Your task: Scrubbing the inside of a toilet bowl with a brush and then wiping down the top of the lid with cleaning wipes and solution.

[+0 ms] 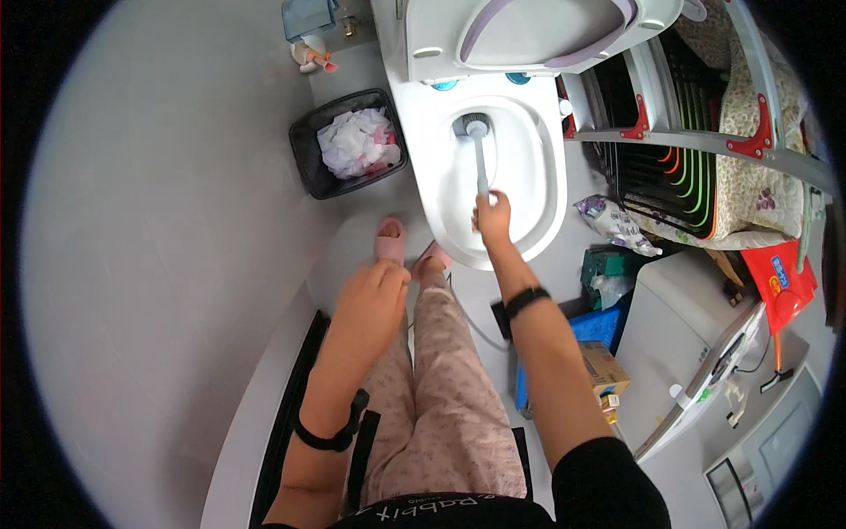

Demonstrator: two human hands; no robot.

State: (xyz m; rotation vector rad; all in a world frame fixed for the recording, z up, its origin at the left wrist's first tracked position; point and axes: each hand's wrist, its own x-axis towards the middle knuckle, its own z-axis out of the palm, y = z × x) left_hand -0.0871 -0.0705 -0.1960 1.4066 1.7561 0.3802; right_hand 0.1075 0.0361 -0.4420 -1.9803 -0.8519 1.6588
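Observation:
My right hand (pixel 493 217) grips the pale handle of a toilet brush (pixel 480 155). The dark bristles of its head touch the bowl near the drain opening at the back. Around it is the white toilet bowl (pixel 456 218), with the lid and seat (pixel 529 40) raised behind. Two blue-green discs sit by the hinges. My left hand (pixel 371 307) hangs over my legs, its fingers curled in, and no object shows in it.
A black waste bin (pixel 307 162) with crumpled tissue stands left of the toilet. On the right are a metal ladder (pixel 687 139), a plastic packet (pixel 618 225), a washing machine (pixel 681 317), a blue crate (pixel 598 327) and a cardboard box (pixel 603 367). A grey wall (pixel 165 231) bounds the left.

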